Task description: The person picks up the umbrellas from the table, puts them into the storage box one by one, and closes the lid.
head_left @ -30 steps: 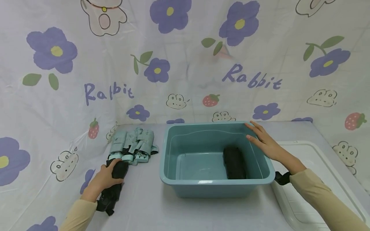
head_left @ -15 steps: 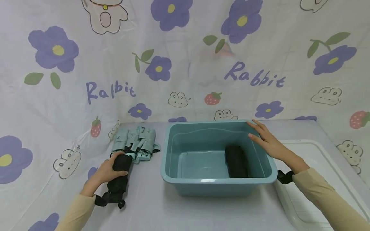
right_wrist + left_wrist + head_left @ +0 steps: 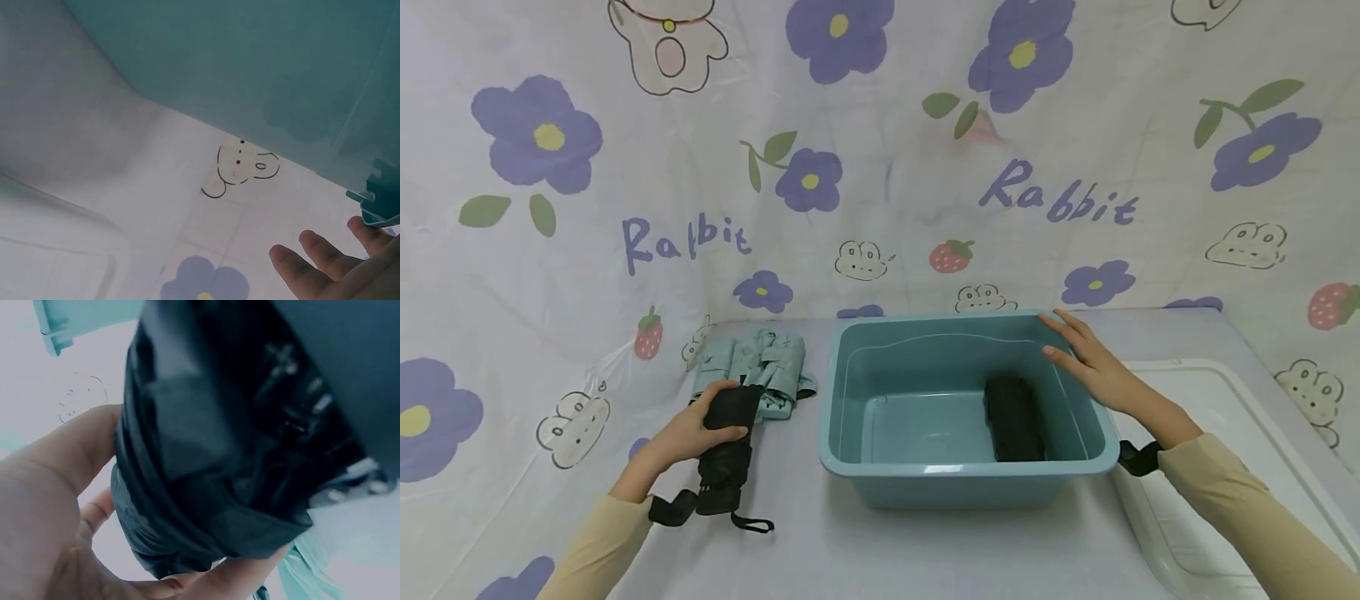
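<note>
My left hand [image 3: 688,429] grips a black folding umbrella [image 3: 727,450], thumb on one side and fingers on the other. Its wrist loop dangles at the near end. Dark folded fabric and metal ribs of this umbrella [image 3: 194,450] fill much of the left wrist view. Just behind it lie folded light-teal fabric bundles [image 3: 782,362], partly covered by the hand and umbrella. My right hand [image 3: 1097,371] rests with extended fingers on the right rim of a blue-green plastic bin [image 3: 970,492]. Inside the bin, toward the right, is a black oblong bundle [image 3: 1015,418].
A white lid [image 3: 1195,500] lies flat to the right of the bin, beneath my right forearm. The pale table [image 3: 925,558] ends at a patterned curtain [image 3: 880,225] with flowers and rabbits at the back and sides.
My left hand has shifted the black umbrella rightward and a little away from me, turning it more upright in view. Its wrist loop now shows. The right hand stays on the bin rim.
</note>
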A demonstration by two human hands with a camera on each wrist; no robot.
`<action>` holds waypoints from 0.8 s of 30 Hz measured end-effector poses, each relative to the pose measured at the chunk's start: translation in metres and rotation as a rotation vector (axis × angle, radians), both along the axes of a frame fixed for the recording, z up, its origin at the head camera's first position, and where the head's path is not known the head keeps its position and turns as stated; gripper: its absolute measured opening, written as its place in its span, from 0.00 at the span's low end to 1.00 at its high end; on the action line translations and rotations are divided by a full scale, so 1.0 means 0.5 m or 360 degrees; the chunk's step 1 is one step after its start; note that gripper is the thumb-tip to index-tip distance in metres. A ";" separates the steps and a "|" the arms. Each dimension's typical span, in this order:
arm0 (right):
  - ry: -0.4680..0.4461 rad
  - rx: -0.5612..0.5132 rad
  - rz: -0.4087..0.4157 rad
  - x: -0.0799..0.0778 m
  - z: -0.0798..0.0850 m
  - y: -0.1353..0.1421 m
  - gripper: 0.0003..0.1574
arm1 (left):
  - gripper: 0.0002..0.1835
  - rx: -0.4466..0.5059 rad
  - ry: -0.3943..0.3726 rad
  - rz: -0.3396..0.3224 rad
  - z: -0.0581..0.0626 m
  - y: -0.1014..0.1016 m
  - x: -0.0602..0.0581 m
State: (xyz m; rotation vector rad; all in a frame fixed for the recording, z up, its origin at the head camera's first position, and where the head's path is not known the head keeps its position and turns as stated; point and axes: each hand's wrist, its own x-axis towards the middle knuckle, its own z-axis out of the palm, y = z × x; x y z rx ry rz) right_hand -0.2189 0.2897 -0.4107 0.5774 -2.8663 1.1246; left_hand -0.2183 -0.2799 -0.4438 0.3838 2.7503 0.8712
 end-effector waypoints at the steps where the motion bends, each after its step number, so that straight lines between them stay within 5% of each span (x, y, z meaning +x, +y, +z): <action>1: 0.0000 0.0000 0.0001 0.000 0.000 0.000 0.34 | 0.39 0.0035 -0.0033 0.0001 0.004 0.004 0.000; 11: -0.0001 -0.0013 0.0020 -0.001 0.001 0.000 0.34 | 0.37 0.0409 -0.0267 0.0047 0.042 0.024 -0.021; 24: 0.0003 0.0021 -0.0020 0.002 -0.003 -0.001 0.34 | 0.36 0.0442 -0.0275 0.0021 0.082 0.047 -0.029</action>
